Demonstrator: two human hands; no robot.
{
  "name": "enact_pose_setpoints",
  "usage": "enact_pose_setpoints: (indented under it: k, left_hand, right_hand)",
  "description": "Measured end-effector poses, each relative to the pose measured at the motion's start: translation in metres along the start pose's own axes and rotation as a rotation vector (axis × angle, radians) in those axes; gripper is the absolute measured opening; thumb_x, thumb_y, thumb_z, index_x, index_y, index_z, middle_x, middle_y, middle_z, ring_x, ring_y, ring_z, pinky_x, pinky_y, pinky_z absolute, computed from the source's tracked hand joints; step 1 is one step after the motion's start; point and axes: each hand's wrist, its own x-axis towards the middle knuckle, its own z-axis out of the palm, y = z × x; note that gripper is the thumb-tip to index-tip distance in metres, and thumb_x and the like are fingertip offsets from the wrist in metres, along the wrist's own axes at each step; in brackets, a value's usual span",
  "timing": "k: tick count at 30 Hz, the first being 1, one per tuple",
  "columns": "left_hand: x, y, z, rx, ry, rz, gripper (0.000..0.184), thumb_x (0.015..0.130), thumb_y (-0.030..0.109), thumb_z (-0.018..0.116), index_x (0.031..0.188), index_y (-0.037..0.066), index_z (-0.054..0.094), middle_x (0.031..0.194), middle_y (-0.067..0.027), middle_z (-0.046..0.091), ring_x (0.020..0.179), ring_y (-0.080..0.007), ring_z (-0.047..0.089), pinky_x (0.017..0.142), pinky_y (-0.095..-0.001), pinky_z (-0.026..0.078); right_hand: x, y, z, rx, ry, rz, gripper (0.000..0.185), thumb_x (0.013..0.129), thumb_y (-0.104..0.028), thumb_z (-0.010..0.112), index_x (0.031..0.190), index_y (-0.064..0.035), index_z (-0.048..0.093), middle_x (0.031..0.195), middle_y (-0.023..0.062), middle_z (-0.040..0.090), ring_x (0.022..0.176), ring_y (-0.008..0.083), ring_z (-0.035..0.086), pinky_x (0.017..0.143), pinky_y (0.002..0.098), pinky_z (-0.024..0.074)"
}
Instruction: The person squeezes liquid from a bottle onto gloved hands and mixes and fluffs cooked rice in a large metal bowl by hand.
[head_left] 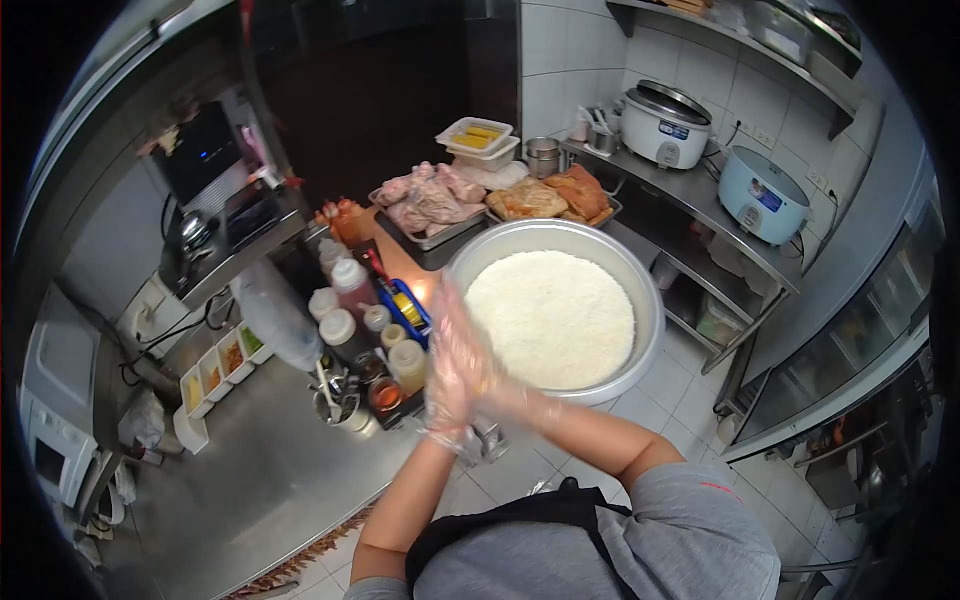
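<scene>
And there they were, the left hand (446, 392) and the right hand (470, 348), both in clear plastic gloves, brought together palm to palm just beyond the near-left rim of the big silver basin (653, 318); the fingers looked stretched out and close together, yet blur covered them, so I could not tell whether they were clamped on anything between the palms; nothing showed poking out!

The basin stood right in front, holding a broad bed of white, grainy material (550, 315), flour or rice, impossible to say; its surface lay nearly level, with no piece of meat resting on it; so, on my reading, the contents were in place and little of them looked used.

Behind it, the raw pink meat (428, 200) sat heaped in a metal tray (436, 243); beside that, orange-tinted seasoned slabs (530, 198) filled another; none of these wore a white coat that I could see, so as far as the view went, both heaps looked unfinished; over to the left, the squeeze bottles (352, 283) stood upright, apparently waiting their turn.
</scene>
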Motion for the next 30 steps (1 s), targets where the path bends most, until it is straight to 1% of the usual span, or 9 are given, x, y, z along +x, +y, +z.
enact_pose_setpoints:
  k: [1, 2, 5, 8, 15, 16, 21, 24, 30]
  left_hand:
    - [0.017, 0.001, 0.004, 0.053, -0.013, 0.046, 0.06, 0.103, 0.041, 0.021, 0.15, 0.004, 0.018, 0.157, -0.0092, 0.016, 0.144, -0.0215, 0.016, 0.117, -0.0358, 0.01]
    - [0.031, -0.003, 0.011, 0.106, -0.019, 0.09, 0.06, 0.103, 0.041, 0.019, 0.15, 0.004, 0.018, 0.158, -0.0091, 0.016, 0.145, -0.0217, 0.014, 0.118, -0.0354, 0.008]
    - [0.069, -0.046, 0.03, -0.005, 0.114, -0.327, 0.063, 0.101, 0.041, 0.033, 0.149, 0.002, 0.022, 0.156, -0.0132, 0.018, 0.145, -0.0251, 0.015, 0.117, -0.0353, 0.012]
    - [0.106, -0.115, 0.007, 0.708, 0.058, -0.122, 0.067, 0.099, 0.048, 0.035, 0.148, 0.004, 0.026, 0.156, -0.0193, 0.016, 0.145, -0.032, 0.013, 0.117, -0.0441, 0.01]
    - [0.179, -0.158, -0.024, 1.762, 0.275, -0.185, 0.061, 0.095, 0.043, 0.042, 0.143, 0.006, 0.037, 0.154, -0.0212, 0.02, 0.142, -0.0404, 0.017, 0.112, -0.0595, 0.012]
    - [0.186, -0.162, -0.033, 1.891, 0.346, -0.135, 0.055, 0.093, 0.041, 0.045, 0.136, 0.006, 0.046, 0.145, -0.0228, 0.037, 0.135, -0.0395, 0.033, 0.11, -0.0547, 0.025]
    - [0.204, -0.165, -0.05, 1.808, 0.305, -0.222, 0.043, 0.088, 0.032, 0.052, 0.122, 0.006, 0.058, 0.114, -0.0218, 0.061, 0.104, -0.0363, 0.06, 0.092, -0.0461, 0.046]
    - [0.209, -0.162, -0.047, 1.804, 0.338, -0.146, 0.039, 0.085, 0.028, 0.055, 0.117, 0.006, 0.061, 0.105, -0.0205, 0.064, 0.094, -0.0353, 0.064, 0.086, -0.0458, 0.049]
    - [0.206, -0.163, -0.049, 1.756, 0.316, -0.141, 0.038, 0.081, 0.022, 0.058, 0.115, 0.003, 0.061, 0.099, -0.021, 0.064, 0.088, -0.0362, 0.064, 0.08, -0.0475, 0.051]
  right_hand:
    - [-0.003, -0.026, -0.007, 0.081, -0.069, 0.232, 0.069, 0.101, -0.037, 0.039, 0.15, -0.0005, 0.007, 0.156, 0.021, 0.01, 0.146, 0.0289, 0.006, 0.117, 0.0343, 0.0077]
    - [-0.015, -0.031, -0.02, 0.029, -0.098, 0.126, 0.072, 0.1, -0.044, 0.035, 0.151, -0.0024, 0.004, 0.157, 0.0194, 0.009, 0.146, 0.0282, 0.009, 0.117, 0.0346, 0.0116]
    - [-0.039, 0.019, -0.07, 0.118, -0.241, 0.199, 0.077, 0.099, -0.053, 0.032, 0.151, -0.0034, 0.005, 0.156, 0.0198, 0.014, 0.144, 0.0282, 0.016, 0.116, 0.0352, 0.0159]
    - [-0.027, 0.07, -0.16, 0.228, -0.559, 0.652, 0.078, 0.097, -0.057, 0.033, 0.149, -0.0003, 0.019, 0.153, 0.0196, 0.023, 0.143, 0.0278, 0.021, 0.117, 0.0342, 0.015]
    - [0.034, 0.21, -0.263, -0.588, -0.538, 0.553, 0.068, 0.098, -0.048, 0.037, 0.138, 0.0062, 0.038, 0.146, 0.0269, 0.034, 0.139, 0.0363, 0.029, 0.115, 0.0382, 0.0213]
    - [0.045, 0.238, -0.264, -0.637, -0.549, 0.511, 0.065, 0.097, -0.046, 0.038, 0.137, 0.0055, 0.04, 0.143, 0.0272, 0.037, 0.136, 0.0375, 0.032, 0.114, 0.0394, 0.0244]
    - [0.104, 0.33, -0.252, -0.847, -0.885, 0.609, 0.056, 0.098, -0.043, 0.037, 0.129, -0.0002, 0.053, 0.133, 0.0239, 0.051, 0.127, 0.0385, 0.044, 0.107, 0.0433, 0.0332]
    - [0.126, 0.337, -0.241, -0.94, -1.046, 0.364, 0.057, 0.097, -0.045, 0.037, 0.117, 0.0033, 0.061, 0.121, 0.0263, 0.059, 0.117, 0.0389, 0.053, 0.1, 0.0441, 0.0404]
    - [0.166, 0.312, -0.205, -0.765, -1.157, 0.854, 0.056, 0.097, -0.047, 0.039, 0.132, -0.0038, 0.049, 0.131, 0.0188, 0.055, 0.123, 0.0331, 0.05, 0.104, 0.0397, 0.0371]
